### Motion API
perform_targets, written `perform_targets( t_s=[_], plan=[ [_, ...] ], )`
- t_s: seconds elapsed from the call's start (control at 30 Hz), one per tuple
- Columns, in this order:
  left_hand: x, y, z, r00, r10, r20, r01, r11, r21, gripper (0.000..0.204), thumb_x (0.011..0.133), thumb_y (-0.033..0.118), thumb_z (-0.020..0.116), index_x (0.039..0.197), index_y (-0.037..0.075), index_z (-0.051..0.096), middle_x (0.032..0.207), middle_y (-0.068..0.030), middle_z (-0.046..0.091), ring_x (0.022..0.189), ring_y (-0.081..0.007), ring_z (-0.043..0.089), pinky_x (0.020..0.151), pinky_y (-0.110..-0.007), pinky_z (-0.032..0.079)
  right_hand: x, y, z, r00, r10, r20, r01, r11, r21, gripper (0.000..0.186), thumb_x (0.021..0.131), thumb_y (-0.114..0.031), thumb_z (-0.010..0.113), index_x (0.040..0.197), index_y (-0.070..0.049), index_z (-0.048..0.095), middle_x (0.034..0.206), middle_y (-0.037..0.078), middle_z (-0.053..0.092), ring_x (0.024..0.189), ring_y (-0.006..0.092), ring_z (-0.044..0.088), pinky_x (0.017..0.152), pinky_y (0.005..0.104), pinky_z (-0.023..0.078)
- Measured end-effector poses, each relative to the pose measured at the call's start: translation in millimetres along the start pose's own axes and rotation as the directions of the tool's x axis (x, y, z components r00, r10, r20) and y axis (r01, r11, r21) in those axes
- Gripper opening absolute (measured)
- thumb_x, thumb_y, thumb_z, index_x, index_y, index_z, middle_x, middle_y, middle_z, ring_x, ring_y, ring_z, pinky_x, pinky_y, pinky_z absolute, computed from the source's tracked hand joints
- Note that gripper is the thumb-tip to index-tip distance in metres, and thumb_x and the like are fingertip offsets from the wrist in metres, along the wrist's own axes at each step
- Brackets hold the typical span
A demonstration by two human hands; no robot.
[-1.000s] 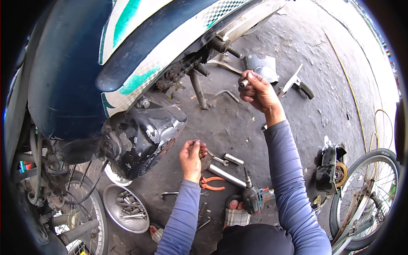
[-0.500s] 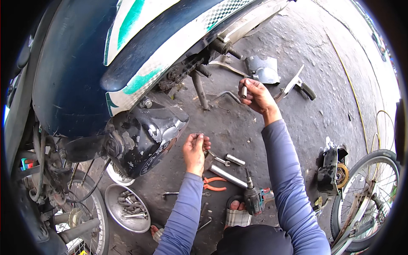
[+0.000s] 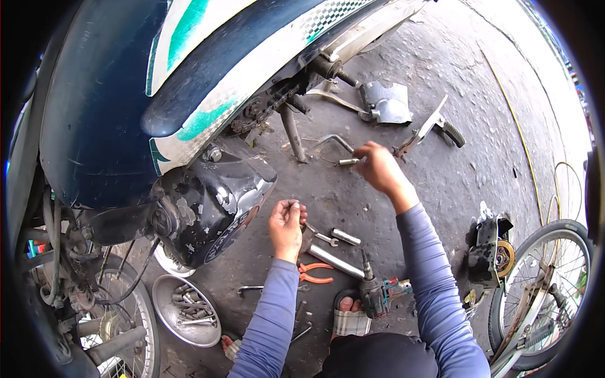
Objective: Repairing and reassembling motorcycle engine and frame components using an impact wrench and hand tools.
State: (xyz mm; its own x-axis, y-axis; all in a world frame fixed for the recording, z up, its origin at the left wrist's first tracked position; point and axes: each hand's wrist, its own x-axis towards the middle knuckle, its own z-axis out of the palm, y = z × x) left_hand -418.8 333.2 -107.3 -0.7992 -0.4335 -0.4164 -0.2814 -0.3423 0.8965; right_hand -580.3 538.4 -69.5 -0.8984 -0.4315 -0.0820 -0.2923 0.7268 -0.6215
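Observation:
My right hand (image 3: 382,169) is lowered over the ground beside the motorcycle. A short silver cylinder, apparently a socket (image 3: 348,162), points leftward from its curled fingers; the grip is partly hidden by the back of the hand. Nearer to me, my left hand (image 3: 287,228) is closed, thumb against the fingers, close to the black engine cover (image 3: 217,211). Whatever it may pinch is too small to make out. Below it on the ground lie a wrench (image 3: 326,239), another silver socket (image 3: 346,237) and orange-handled pliers (image 3: 314,273).
The dark blue motorcycle body (image 3: 94,126) fills the upper left. A metal bowl of tools (image 3: 162,313) stands at lower left. A power driver (image 3: 376,296) rests by my foot. Metal parts, including a kickstand-like piece (image 3: 432,129), lie beyond my right hand.
My right hand has turned over and dipped, so the socket, upright before, now lies level and points left. The left hand has stayed almost in place, still closed.

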Motion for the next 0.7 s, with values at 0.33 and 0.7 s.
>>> perform_targets(
  t_s=[0.33, 0.7],
  plan=[
    [41, -11, 74, 0.974, 0.044, 0.222, -0.040, 0.999, -0.024, 0.022, 0.091, 0.006, 0.061, 0.112, -0.001, 0.059, 0.093, -0.0060, 0.066, 0.079, -0.0109, 0.064, 0.068, -0.024, 0.053, -39, 9, 41, 0.987, -0.083, -0.138, 0.092, 0.994, 0.061, 0.016, 0.083, -0.009, 0.063, 0.098, -0.005, 0.063, 0.093, 0.013, 0.057, 0.093, 0.0334, 0.057, 0.080, 0.0429, 0.046],
    [47, -6, 80, 0.942, 0.091, 0.323, -0.131, 0.986, 0.104, 0.022, 0.096, 0.017, 0.058, 0.111, 0.001, 0.056, 0.091, -0.0071, 0.064, 0.077, -0.0124, 0.065, 0.064, -0.025, 0.055, -79, 3, -4, 0.986, 0.141, -0.092, -0.118, 0.967, 0.225, 0.025, 0.083, -0.008, 0.067, 0.106, 0.001, 0.063, 0.090, 0.016, 0.063, 0.082, 0.0331, 0.062, 0.072, 0.0382, 0.049]
  ],
)
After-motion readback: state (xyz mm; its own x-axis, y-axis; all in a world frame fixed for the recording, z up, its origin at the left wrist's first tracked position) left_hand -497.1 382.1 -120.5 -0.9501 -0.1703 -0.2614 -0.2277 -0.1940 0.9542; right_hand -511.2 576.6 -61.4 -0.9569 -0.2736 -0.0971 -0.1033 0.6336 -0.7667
